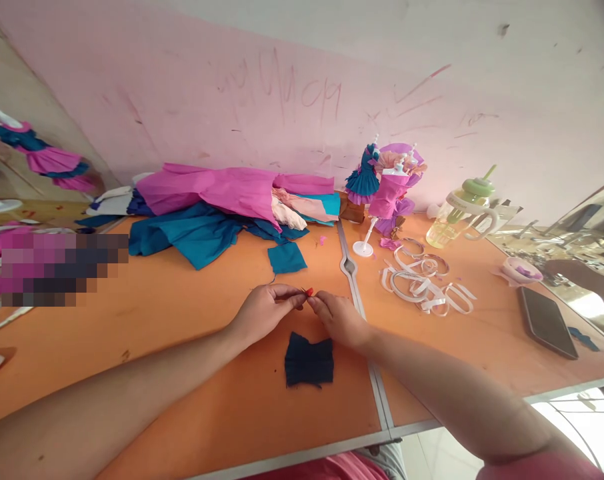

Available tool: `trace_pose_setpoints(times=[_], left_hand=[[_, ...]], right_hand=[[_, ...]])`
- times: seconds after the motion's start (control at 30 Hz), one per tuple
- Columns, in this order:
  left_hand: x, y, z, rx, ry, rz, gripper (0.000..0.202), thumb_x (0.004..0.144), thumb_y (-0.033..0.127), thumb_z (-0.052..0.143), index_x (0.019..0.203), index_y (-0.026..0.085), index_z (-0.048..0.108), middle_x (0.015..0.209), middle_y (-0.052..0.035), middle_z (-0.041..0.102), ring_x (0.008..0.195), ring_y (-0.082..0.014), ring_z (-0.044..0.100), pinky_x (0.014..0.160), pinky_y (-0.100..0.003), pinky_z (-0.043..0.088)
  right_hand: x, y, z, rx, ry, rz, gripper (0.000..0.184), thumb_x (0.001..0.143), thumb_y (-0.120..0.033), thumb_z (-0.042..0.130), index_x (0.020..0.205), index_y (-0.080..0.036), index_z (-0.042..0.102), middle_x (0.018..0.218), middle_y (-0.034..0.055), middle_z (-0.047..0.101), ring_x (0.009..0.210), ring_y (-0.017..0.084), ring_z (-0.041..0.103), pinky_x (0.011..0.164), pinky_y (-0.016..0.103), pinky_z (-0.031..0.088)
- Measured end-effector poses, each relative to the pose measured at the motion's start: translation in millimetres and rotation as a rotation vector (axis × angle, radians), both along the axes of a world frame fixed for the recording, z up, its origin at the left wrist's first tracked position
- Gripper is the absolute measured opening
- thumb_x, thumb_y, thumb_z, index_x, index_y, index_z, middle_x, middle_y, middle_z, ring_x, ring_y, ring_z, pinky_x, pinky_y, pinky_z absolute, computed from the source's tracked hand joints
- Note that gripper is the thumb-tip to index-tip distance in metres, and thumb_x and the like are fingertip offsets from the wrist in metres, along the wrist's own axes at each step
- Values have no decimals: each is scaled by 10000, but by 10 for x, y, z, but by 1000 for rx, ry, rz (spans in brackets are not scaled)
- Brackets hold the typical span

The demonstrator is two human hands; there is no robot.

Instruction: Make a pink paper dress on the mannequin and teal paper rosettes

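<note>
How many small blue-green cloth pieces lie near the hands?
2: a teal piece beyond the left hand, a darker piece nearer the wearer than the right hand. More could be hidden under the hands.

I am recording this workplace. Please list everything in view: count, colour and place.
Table: two sections, orange, foreground
Wall: one, pink and white, back
Cloth pile: one, mostly magenta and teal, back left
Square cloth: one, teal, before the pile
Dark cloth: one, navy, front centre
Dressed stands: at least three, teal, pink and purple, back right and far left
Ribbons: uncounted tangle, white, right
Bottle: one, yellowish, green lid, back right
Bowl: one, whitish, right
Phone: one, dark, right
Cloth scrap: one, blue, beside the phone
Small thing: one, red, centre
Other edge items: too unclear
Left hand: one, bare, at the red thing
Right hand: one, bare, at the red thing
Sleeve: one, pink, bottom right
</note>
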State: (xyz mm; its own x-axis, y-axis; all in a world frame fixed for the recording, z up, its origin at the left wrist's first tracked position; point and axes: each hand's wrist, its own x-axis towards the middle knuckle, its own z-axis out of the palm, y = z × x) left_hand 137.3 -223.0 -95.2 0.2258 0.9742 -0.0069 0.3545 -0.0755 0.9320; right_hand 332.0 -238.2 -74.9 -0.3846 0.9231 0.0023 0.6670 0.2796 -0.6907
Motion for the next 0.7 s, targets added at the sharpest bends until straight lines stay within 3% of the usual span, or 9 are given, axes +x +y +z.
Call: trace_pose_setpoints(times=[0.23, 0.33, 0.47, 0.57, 0.7], left_hand=[[-26, 15, -31, -8, -15, 13, 425, 804, 583, 651, 981, 211, 756, 903, -46, 760, 931, -247, 678, 873, -334, 487], [-30, 8, -12, -7, -37, 41, 409, 791, 577, 668, 930, 203, 757, 885, -47, 760, 921, -245, 679, 868, -329, 491], [-12, -24, 26, -55, -80, 46, 378, 766, 569, 702, 872, 212, 762, 907, -44, 764, 961, -249, 672, 904, -331, 480], [0, -48, 41, -75, -113, -9, 381, 754, 567, 717, 863, 205, 768, 922, -52, 763, 970, -256, 668, 909, -337, 478], [-14, -54, 21, -104, -141, -113, 381, 770, 555, 709, 875, 192, 766, 904, -57, 760, 914, -245, 677, 874, -333, 494]], right_hand=[[42, 40, -78, 13, 35, 10, 360, 1005, -398, 335, 793, -206, 554, 671, 14, 570, 600, 144, 496, 596, 289, 332], [95, 72, -95, 2, 112, -2, 372, 995, -455, 353, 849, -201, 584, 737, 24, 600, 676, 156, 541, 634, 290, 363], [132, 79, -37, 5, 210, -76, 381, 890, -561, 540, 1007, -205, 607, 632, -38, 505, 573, 126, 469, 556, 259, 335], [113, 56, -5, 64, 288, -56, 352, 827, -504, 655, 1018, -209, 636, 646, -49, 528, 569, 100, 452, 573, 238, 355], [84, 39, -47, 113, 334, 1, 275, 845, -461, 647, 911, -196, 673, 766, -12, 625, 682, 107, 533, 643, 225, 396]])
